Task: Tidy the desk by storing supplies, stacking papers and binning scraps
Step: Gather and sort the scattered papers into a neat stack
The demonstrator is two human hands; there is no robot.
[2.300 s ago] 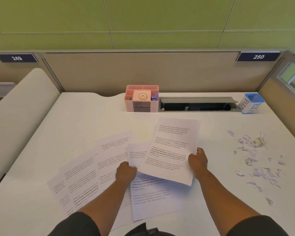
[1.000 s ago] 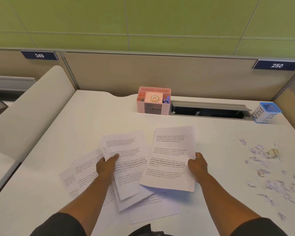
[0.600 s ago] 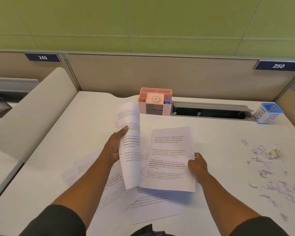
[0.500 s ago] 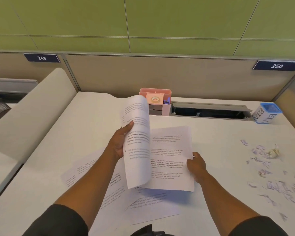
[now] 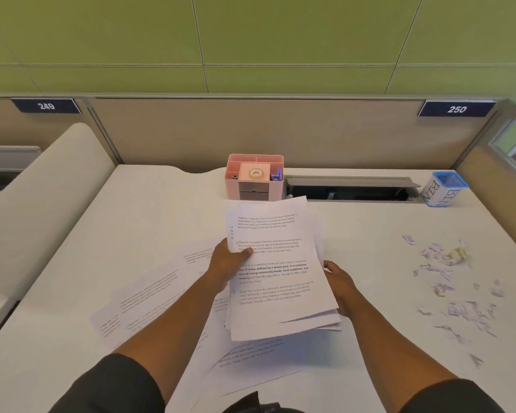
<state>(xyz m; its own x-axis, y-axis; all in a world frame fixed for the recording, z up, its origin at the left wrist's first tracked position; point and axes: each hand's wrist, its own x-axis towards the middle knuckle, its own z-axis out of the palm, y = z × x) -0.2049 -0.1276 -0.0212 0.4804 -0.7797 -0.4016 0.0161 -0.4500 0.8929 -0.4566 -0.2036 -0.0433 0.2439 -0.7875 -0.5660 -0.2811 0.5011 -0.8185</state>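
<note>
Head view: left hand (image 5: 225,263) and right hand (image 5: 338,283), each grip holding one side of the papers (image 5: 276,272) just above the worktop (image 5: 149,204), likely to square them, more sheets (image 5: 149,296) below, scraps (image 5: 447,272) far right near bin (image 5: 443,189).

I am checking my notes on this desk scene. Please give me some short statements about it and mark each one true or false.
1. Both hands hold the stack. True: left hand and right hand grip its sides.
2. The scraps are already in the bin. False: they lie on the desk, right of the stack.
3. A tape roll sits in the pink organizer. True.
4. All sheets are gathered. False: loose sheets lie on the desk at the left.
5. The bin stands at the far left. False: far right.
</note>
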